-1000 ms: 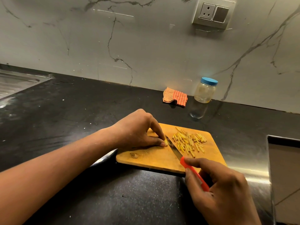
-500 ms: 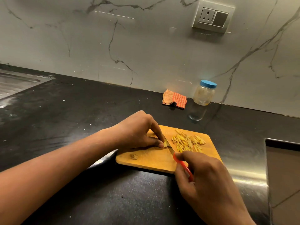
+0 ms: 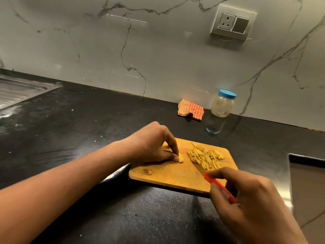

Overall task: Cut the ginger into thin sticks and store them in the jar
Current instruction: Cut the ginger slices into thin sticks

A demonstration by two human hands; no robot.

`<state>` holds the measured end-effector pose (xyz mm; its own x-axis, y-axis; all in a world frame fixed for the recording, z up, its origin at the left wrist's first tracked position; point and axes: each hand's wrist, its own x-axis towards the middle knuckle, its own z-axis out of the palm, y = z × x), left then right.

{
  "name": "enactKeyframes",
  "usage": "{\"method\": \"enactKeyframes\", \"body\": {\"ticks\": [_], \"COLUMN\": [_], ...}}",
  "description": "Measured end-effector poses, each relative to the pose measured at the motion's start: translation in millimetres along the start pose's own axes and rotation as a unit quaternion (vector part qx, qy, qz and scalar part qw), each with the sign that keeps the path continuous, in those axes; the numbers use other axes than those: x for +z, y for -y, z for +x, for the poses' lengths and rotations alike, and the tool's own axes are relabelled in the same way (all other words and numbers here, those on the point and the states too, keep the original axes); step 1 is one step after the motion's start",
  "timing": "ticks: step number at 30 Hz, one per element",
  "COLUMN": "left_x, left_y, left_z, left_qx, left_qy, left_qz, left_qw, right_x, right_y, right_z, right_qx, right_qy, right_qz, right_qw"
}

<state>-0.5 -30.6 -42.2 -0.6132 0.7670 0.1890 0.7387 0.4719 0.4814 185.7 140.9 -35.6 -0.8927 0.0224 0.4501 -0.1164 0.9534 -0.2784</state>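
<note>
Wooden, round-cornered, one cutting board (image 3: 175, 176) lies on the speckled black counter (image 3: 123, 217). My left hand (image 3: 151, 143) pinches one ginger stub (image 3: 180, 157) there, beside one heap of thin sticks (image 3: 205, 156); my right hand (image 3: 249, 205) grips one red-handled knife (image 3: 208, 178). One blue-lidded jar (image 3: 222, 104) stands at the wall.

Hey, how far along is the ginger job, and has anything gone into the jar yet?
Mostly cut: a pile of ginger sticks lies on the cutting board. In hand: the left hand pinches a last small ginger piece, and the right hand holds the knife beside the pile. Left: slice that piece, then fill the jar, which stands by the wall with its blue lid on.
</note>
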Motion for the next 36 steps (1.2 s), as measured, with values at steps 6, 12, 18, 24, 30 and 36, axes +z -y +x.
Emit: {"method": "enactKeyframes", "body": {"ticks": [6,12,18,24,30,36], "left_x": [-0.1,0.5,0.5,0.1,0.0,0.1], "left_y": [-0.6,0.3,0.6,0.7,-0.7,-0.4], "left_z": [-0.2,0.5,1.1,1.6,1.5,1.2], "left_qx": [-0.001,-0.003,-0.001,-0.004,-0.008,-0.005], "left_qy": [0.004,0.004,-0.001,0.000,-0.002,-0.005], "left_qz": [0.001,-0.005,-0.008,-0.003,-0.004,0.003], "left_qw": [1.000,1.000,1.000,1.000,1.000,1.000], "right_x": [4.2,11.4,10.7,20.3,25.0,31.3], "right_y": [6.5,10.3,15.9,21.7,31.1,27.4], "right_z": [3.1,4.3,2.5,4.6,11.3,14.3], "right_qx": [-0.007,-0.009,0.004,0.016,0.000,-0.006], "right_qy": [-0.010,0.007,0.016,0.035,0.020,0.009], "right_qz": [0.036,0.045,0.025,-0.078,-0.086,-0.073], "right_qw": [0.999,0.999,1.000,0.996,0.996,0.997]}}
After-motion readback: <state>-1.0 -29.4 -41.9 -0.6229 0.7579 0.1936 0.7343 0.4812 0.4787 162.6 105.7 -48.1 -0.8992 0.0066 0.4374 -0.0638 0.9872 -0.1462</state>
